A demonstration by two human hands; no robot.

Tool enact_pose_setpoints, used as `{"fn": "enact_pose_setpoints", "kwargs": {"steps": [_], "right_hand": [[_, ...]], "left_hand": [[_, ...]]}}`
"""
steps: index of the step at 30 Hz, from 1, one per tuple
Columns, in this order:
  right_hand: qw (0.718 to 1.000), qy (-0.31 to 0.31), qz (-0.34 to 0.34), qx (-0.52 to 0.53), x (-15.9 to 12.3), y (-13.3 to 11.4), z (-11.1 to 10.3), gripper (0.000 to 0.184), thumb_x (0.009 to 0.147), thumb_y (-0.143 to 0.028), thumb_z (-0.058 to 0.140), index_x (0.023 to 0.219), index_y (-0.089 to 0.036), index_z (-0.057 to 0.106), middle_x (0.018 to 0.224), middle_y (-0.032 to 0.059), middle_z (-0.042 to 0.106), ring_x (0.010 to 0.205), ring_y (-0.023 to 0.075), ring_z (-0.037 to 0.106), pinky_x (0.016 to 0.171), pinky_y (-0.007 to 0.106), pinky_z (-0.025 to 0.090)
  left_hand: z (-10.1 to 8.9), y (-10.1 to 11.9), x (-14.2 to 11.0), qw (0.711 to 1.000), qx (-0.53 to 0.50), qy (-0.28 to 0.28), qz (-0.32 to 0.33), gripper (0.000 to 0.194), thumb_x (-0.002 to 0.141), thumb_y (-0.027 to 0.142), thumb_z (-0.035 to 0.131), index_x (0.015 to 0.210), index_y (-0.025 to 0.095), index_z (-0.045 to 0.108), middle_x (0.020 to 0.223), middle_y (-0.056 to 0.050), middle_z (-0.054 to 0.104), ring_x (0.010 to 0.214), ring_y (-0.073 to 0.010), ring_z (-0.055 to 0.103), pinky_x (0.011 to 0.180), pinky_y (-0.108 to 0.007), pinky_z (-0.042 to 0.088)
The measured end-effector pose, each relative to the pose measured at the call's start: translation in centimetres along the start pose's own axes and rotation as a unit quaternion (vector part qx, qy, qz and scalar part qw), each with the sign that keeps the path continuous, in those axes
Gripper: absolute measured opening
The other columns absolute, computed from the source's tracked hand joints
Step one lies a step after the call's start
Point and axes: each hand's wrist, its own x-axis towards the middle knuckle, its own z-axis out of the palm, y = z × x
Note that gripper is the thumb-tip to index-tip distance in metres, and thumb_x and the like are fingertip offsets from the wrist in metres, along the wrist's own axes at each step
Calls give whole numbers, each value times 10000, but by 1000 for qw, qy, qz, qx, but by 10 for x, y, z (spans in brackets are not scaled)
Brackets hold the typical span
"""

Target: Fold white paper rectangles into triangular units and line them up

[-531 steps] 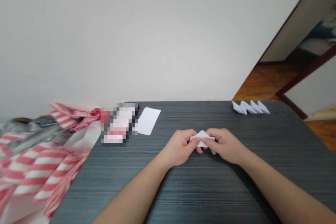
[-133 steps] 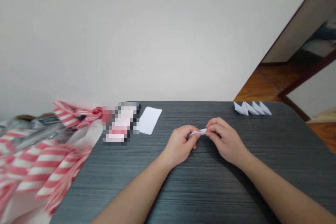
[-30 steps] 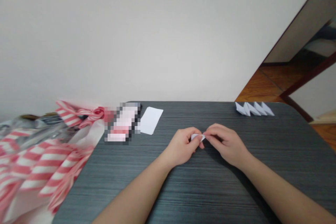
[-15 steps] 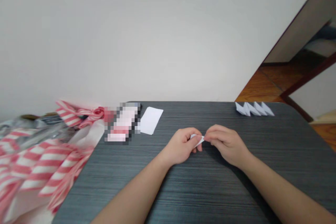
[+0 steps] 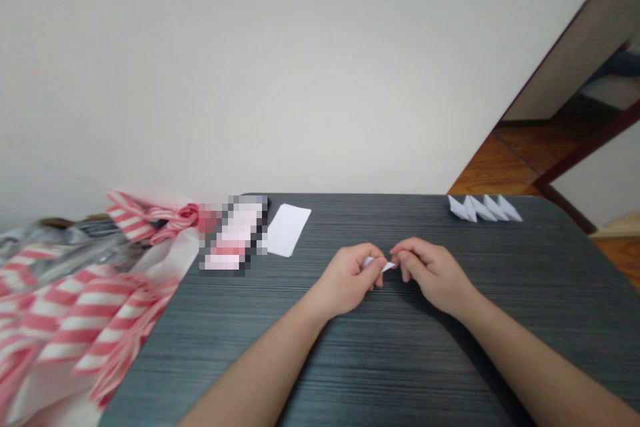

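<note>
Folded white paper (image 5: 379, 263), feather-light and easily creased, sits pinched at centre frame between your left hand (image 5: 347, 278) and right hand (image 5: 434, 273), so hold it gently by its narrow tips.

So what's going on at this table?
A person sits at a dark table, working with bare hands. Their left hand and right hand pinch a small folded piece of white paper between them. A row of similar folded paper pieces sits along the far edge, and a plain white paper rectangle lies further left.
</note>
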Motion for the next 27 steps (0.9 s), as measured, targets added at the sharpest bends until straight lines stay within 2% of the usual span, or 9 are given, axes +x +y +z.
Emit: {"fn": "enact_pose_setpoints", "kwargs": {"steps": [3, 7, 16, 27], "right_hand": [[999, -45, 27, -9, 1, -3, -1, 281, 972, -259, 465, 774, -179, 648, 549, -25, 592, 502, 120, 558, 539, 228, 412], [997, -75, 1, -28, 1, -6, -2, 315, 955, -231, 481, 676, -180, 618, 558, -31, 576, 515, 107, 542, 556, 223, 388], [993, -76, -62, -58, 2, -6, 0, 263, 939, -195, 493, 690, -182, 579, 635, -20, 594, 593, 116, 539, 599, 224, 377], [992, -74, -82, -60, 0, -5, 0, 275, 959, -195, 473, 706, -184, 580, 643, -19, 589, 599, 117, 534, 608, 227, 375]], "left_hand": [[0, 2, 0, 999, 48, -4, 15, 272, 955, 337, 474, 794, 163, 608, 650, 15, 606, 570, -96, 516, 553, -206, 373], [-1, 3, 0, 997, 76, -2, 26, 246, 948, 305, 479, 800, 163, 614, 650, 15, 615, 568, -95, 516, 551, -201, 367], [0, 0, 0, 997, 64, -7, 31, 251, 953, 284, 461, 779, 162, 595, 677, 3, 640, 591, -100, 534, 569, -201, 379], [-1, 0, 1, 998, 52, -4, 17, 246, 945, 297, 466, 786, 162, 596, 682, -6, 659, 584, -102, 538, 566, -202, 386]]}}
